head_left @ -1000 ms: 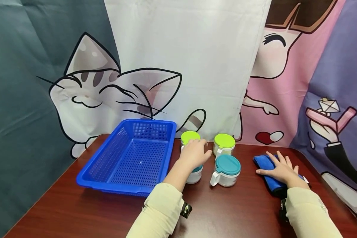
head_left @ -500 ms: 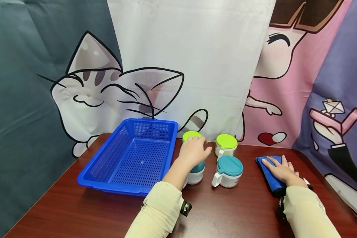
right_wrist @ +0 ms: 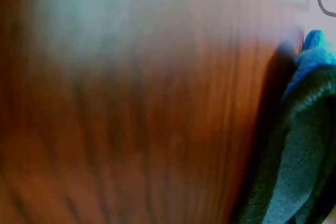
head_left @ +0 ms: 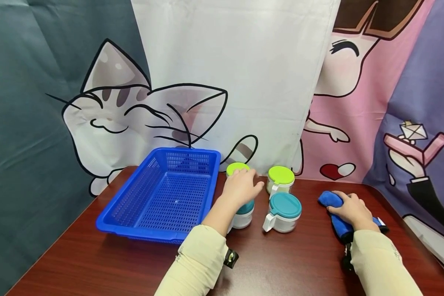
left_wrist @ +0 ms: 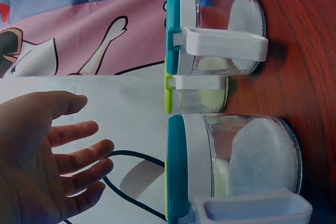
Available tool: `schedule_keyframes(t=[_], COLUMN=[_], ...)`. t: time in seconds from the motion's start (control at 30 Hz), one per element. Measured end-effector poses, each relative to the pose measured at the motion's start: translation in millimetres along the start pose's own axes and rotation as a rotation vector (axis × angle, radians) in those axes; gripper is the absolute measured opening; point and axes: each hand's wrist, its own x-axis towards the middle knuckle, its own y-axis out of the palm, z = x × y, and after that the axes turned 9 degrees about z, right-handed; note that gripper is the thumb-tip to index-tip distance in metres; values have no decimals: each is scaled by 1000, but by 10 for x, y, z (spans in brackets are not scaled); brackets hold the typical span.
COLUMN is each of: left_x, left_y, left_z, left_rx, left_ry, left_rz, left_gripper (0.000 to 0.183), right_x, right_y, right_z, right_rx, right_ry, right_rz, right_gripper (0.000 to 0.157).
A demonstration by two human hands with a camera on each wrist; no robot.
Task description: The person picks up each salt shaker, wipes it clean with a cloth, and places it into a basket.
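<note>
My left hand (head_left: 241, 190) hovers over the left pair of lidded jars, fingers loosely bent and holding nothing. It partly hides a green-lidded jar (head_left: 237, 167) and a teal-lidded jar (head_left: 243, 221). To their right stand another green-lidded jar (head_left: 281, 176) and teal-lidded jar (head_left: 285, 207). The left wrist view shows the hand (left_wrist: 63, 156) apart from the glass jars, which have white handles and pale contents. At the right, my right hand (head_left: 355, 211) grips a blue cloth (head_left: 331, 199), which bunches up under its fingers. The right wrist view catches the cloth's dark edge (right_wrist: 310, 98), but no fingers.
A blue perforated plastic basket (head_left: 133, 233) stands left of the jars on the reddish-brown wooden table (head_left: 281, 267). Behind the table hangs a cartoon-printed curtain (head_left: 266, 82). A white tag (head_left: 381, 222) sticks out at the cloth's right end.
The right hand was spread flat on the cloth; its fingers have drawn in, and the cloth's far left corner is now bunched up. The left hand stays nearly still above the jars.
</note>
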Motion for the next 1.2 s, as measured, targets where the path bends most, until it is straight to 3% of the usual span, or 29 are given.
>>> schedule_keyframes(t=[0.33, 0.57, 0.83, 1.2], left_x=[-31, -96, -142, -176], left_y=[-2, 21, 232, 525], left_z=[-34, -104, -200, -320], left_rx=[-83, -158, -136, -33], left_ry=[12, 36, 46, -3], left_rz=[11, 138, 265, 261], left_gripper=[32, 19, 26, 26], right_x=[-30, -95, -162, -173], right_y=[-51, -86, -298, -414], right_z=[-39, -56, -1, 11], right_rx=[-19, 19, 89, 135], right_ry=[53, 75, 49, 51], right_rz=[-41, -57, -137, -126], right_gripper=[74, 75, 75, 81])
